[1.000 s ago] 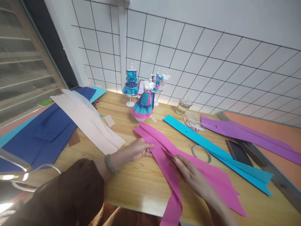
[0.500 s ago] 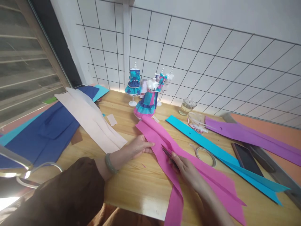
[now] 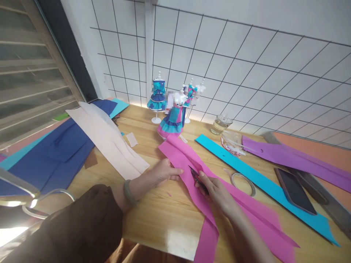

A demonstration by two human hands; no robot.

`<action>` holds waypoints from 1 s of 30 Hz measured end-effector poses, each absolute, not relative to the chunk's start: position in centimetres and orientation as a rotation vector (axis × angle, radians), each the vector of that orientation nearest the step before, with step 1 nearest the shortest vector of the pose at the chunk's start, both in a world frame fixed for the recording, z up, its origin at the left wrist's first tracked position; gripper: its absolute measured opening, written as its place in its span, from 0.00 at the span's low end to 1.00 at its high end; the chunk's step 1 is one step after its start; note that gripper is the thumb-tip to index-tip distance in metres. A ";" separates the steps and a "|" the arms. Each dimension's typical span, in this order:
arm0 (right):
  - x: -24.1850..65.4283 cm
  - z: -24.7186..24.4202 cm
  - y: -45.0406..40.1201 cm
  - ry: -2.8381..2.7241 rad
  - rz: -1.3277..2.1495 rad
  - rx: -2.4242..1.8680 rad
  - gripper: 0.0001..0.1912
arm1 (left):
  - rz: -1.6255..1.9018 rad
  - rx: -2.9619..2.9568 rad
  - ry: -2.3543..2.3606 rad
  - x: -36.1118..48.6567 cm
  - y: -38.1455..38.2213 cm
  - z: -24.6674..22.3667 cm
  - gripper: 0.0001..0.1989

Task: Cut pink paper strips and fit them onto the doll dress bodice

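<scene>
A long pink fabric strip (image 3: 178,160) lies across the wooden table, its lower part split into two tails. My left hand (image 3: 167,171) pinches the strip's left edge between thumb and fingers. In my right hand (image 3: 212,186) is a pair of dark scissors (image 3: 195,174), their tips against the pink fabric just right of my left thumb. Part of the scissors' handle is hidden by my fingers. Right of the pink fabric runs a turquoise fabric strip (image 3: 238,166), with a phone (image 3: 294,190) lying over its lower part.
Mini dress forms in doll dresses (image 3: 171,120) stand beyond the fabric. Pale pink cloth (image 3: 106,142) and navy cloth (image 3: 60,146) lie left. On the right are a tape roll (image 3: 243,183), a glass jar (image 3: 221,125), a plastic bag (image 3: 231,142) and purple fabric (image 3: 285,155).
The turquoise strip's lower end has shifted; its fold overlapped the phone before, and now the phone lies on top. My hands and the scissors stay nearly in place on the pink fabric.
</scene>
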State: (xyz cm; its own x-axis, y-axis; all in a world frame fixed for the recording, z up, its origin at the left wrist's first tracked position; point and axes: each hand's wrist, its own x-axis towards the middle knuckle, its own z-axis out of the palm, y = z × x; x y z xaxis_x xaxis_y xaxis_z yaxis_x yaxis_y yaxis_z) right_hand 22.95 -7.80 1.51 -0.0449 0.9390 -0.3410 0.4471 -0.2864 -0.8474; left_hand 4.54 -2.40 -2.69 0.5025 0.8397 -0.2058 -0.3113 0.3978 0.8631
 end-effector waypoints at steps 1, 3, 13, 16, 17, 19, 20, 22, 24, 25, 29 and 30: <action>22.8 1.5 -7.7 -1.457 1.311 -1.735 0.29 | 0.812 0.872 0.710 4.5 -2.4 -2.6 0.20; 22.6 1.3 -7.5 -1.447 1.314 -1.709 0.29 | 0.810 0.877 0.697 4.5 -2.4 -2.5 0.20; 22.6 -0.7 -7.2 -1.421 1.308 -1.655 0.28 | 0.816 0.944 0.725 4.5 -2.5 -3.3 0.21; 22.5 -0.9 -7.3 -1.392 1.315 -1.639 0.28 | 0.815 0.960 0.711 4.5 -2.5 -3.4 0.21; 22.4 -0.9 -7.3 -1.385 1.321 -1.639 0.28 | 0.814 0.961 0.711 4.5 -2.6 -3.4 0.21; 22.3 -0.8 -7.3 -1.376 1.330 -1.637 0.28 | 0.814 0.961 0.714 4.5 -2.6 -3.3 0.22; 22.3 -0.7 -7.3 -1.374 1.332 -1.635 0.28 | 0.814 0.960 0.718 4.5 -2.6 -3.2 0.22; 22.2 -0.6 -7.3 -1.377 1.325 -1.628 0.28 | 0.814 0.958 0.735 4.6 -2.6 -3.1 0.21; 22.1 -0.4 -7.3 -1.394 1.317 -1.626 0.28 | 0.817 0.959 0.761 4.7 -2.7 -3.0 0.20; 22.1 -0.4 -7.3 -1.402 1.311 -1.630 0.28 | 0.819 0.961 0.771 4.7 -2.7 -3.0 0.20; 22.1 -0.4 -7.3 -1.416 1.294 -1.656 0.28 | 0.819 0.966 0.752 4.6 -2.6 -3.0 0.19; 22.1 -0.5 -7.3 -1.416 1.293 -1.658 0.28 | 0.817 0.965 0.747 4.6 -2.6 -3.0 0.20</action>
State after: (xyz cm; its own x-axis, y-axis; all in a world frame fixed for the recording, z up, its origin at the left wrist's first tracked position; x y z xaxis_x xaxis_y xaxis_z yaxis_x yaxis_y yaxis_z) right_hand 22.15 -7.33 -0.47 -0.0423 0.9564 -0.2890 0.3744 -0.2530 -0.8921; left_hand 4.61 -2.63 -3.03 0.4898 0.8534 -0.1781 -0.2532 0.3348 0.9076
